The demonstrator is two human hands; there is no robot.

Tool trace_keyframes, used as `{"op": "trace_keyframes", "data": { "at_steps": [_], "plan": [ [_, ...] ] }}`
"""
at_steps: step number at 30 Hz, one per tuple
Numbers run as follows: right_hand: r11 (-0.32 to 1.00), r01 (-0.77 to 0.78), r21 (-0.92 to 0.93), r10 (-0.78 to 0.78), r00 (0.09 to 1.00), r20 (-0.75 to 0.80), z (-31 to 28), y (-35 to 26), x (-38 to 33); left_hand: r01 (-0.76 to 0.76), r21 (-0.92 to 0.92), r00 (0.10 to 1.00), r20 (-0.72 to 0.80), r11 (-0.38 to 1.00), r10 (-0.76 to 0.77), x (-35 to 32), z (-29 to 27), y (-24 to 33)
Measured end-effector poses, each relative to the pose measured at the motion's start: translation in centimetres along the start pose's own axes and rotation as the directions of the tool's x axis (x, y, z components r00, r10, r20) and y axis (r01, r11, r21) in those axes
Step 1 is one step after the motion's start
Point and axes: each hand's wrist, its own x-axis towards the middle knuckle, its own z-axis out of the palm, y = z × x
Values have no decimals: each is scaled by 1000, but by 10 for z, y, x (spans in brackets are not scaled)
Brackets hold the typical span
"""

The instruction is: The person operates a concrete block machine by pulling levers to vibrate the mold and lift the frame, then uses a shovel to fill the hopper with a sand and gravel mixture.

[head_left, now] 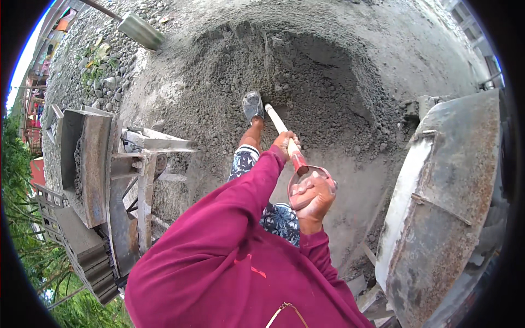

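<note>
A shovel (pixel 277 120) with a pale shaft and a red handle end slants away from me toward a pile of grey sand and gravel (pixel 306 76). Its blade is hidden, and I cannot tell how deep it sits in the pile. My left hand (pixel 286 143) is wrapped round the shaft. Closer to my body, my right hand (pixel 314 195) is closed on the D-shaped grip at the end. Just left of the shaft's far end, my foot in a grey shoe (pixel 252 105) stands on the loose material.
On the right is a large rusty metal trough (pixel 437 213). A metal frame (pixel 145 186) and a grey-crusted bin (pixel 94 169) stand at left. Stones (pixel 109 87) lie at far left, near a greenish cylinder on a pole (pixel 140 31).
</note>
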Motion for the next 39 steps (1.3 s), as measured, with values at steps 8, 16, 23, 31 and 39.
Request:
{"op": "trace_keyframes", "data": {
  "at_steps": [8, 16, 23, 31, 39],
  "plan": [
    [948, 20, -316, -106, 960, -258, -139, 55, -17, 137, 593, 974, -227, 794, 1, -21, -65, -62],
    [846, -268, -461, -227, 601, -767, -366, 107, 33, 356, 621, 907, -411, 698, -97, 104, -147, -10],
    [855, -293, -427, -362, 251, -898, -371, 127, 64, 105, 420, 933, -355, 901, 57, 293, -140, 9],
    [859, -350, -373, -354, 120, -928, -254, 121, -39, 202, 389, 840, -540, 899, 45, 219, -148, 10],
    [899, -266, -348, -307, 184, -934, -139, 57, -167, 263, 312, 816, -577, 913, -38, 35, -112, 36]
  ]
}}
